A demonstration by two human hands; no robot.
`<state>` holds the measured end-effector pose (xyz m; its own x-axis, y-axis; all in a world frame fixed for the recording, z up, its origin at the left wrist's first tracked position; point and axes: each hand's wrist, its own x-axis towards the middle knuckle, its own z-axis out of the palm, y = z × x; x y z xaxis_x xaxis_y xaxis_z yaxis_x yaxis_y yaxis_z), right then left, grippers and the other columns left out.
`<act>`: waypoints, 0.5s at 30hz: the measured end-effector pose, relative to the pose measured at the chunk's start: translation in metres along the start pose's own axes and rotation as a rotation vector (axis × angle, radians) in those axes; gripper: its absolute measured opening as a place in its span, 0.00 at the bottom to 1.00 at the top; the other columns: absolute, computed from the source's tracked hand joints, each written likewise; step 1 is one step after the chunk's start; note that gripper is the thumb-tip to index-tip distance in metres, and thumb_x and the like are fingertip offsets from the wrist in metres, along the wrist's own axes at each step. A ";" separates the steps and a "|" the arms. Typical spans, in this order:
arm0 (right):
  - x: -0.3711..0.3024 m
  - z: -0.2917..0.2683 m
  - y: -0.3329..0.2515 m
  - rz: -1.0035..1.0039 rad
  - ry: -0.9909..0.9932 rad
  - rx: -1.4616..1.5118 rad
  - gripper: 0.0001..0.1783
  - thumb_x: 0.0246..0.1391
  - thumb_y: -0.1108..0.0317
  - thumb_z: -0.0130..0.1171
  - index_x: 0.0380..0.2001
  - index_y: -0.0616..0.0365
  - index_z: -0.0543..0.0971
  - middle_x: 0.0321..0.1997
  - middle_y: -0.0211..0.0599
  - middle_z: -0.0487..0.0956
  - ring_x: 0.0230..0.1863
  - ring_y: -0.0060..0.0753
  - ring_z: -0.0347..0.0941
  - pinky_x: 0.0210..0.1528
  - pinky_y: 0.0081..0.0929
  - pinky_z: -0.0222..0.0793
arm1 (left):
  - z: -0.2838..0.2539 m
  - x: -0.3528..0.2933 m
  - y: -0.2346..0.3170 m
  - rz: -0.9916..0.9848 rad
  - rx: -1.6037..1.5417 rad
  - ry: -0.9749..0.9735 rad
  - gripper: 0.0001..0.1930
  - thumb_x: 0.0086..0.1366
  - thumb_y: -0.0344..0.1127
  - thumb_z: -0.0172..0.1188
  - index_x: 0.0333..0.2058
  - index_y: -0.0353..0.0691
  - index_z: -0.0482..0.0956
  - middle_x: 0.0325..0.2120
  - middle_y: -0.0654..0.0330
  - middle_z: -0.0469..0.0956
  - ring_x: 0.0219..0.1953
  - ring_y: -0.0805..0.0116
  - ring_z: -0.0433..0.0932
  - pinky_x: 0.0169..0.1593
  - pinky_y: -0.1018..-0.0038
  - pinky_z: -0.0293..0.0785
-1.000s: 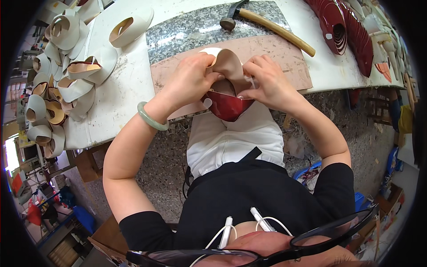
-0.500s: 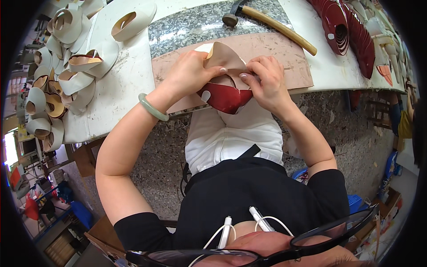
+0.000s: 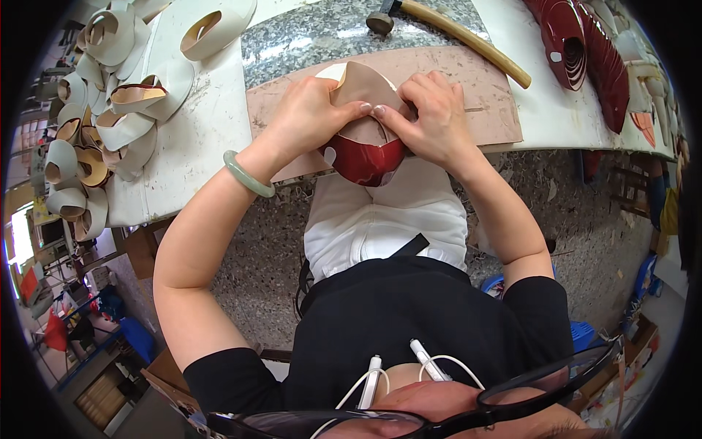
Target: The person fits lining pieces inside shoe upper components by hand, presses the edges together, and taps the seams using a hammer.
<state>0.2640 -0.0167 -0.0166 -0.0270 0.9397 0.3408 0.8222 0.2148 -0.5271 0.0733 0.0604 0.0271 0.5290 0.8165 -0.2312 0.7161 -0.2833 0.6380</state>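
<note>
Both my hands press on one shoe upper (image 3: 363, 150), glossy red outside with a tan lining folded over its top. My left hand (image 3: 307, 113), with a pale green bangle on the wrist, grips its left side, thumb and fingers pinching the tan lining. My right hand (image 3: 431, 117) grips the right side, fingertips meeting the left ones at the middle. The piece rests at the near edge of a brownish work board (image 3: 482, 110) on the table.
A wooden-handled hammer (image 3: 453, 33) lies on a grey granite slab (image 3: 307, 36) behind the board. Several curled white and tan shoe pieces (image 3: 110, 110) are piled at the left. Stacked red uppers (image 3: 585, 51) lie at the right. Below is speckled floor.
My hands and the shoe upper have shifted slightly up onto the board, and the fingertips have closed together over the tan lining.
</note>
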 end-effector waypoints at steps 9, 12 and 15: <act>0.008 -0.019 0.010 -0.207 0.122 0.053 0.12 0.49 0.61 0.64 0.35 0.54 0.79 0.44 0.37 0.77 0.51 0.41 0.70 0.52 0.40 0.60 | -0.007 0.005 0.002 0.037 0.189 -0.007 0.25 0.55 0.52 0.66 0.31 0.29 0.82 0.23 0.43 0.80 0.29 0.51 0.81 0.35 0.63 0.77; 0.005 -0.032 0.036 -0.686 -0.163 -0.016 0.24 0.47 0.65 0.65 0.50 0.54 0.77 0.57 0.36 0.75 0.63 0.42 0.65 0.63 0.44 0.59 | -0.013 0.004 0.012 0.064 0.240 -0.021 0.23 0.54 0.51 0.66 0.29 0.29 0.82 0.22 0.44 0.80 0.28 0.53 0.81 0.35 0.64 0.77; 0.006 -0.031 0.042 -0.653 -0.463 0.100 0.23 0.52 0.64 0.61 0.53 0.50 0.76 0.64 0.27 0.70 0.67 0.34 0.61 0.64 0.42 0.57 | -0.026 0.008 0.006 -0.060 0.166 -0.107 0.20 0.53 0.48 0.65 0.24 0.30 0.82 0.19 0.48 0.79 0.25 0.57 0.81 0.33 0.66 0.76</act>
<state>0.3161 -0.0098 -0.0126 -0.7352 0.6267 0.2584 0.5051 0.7606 -0.4078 0.0696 0.0780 0.0480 0.5226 0.7785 -0.3476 0.8080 -0.3222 0.4933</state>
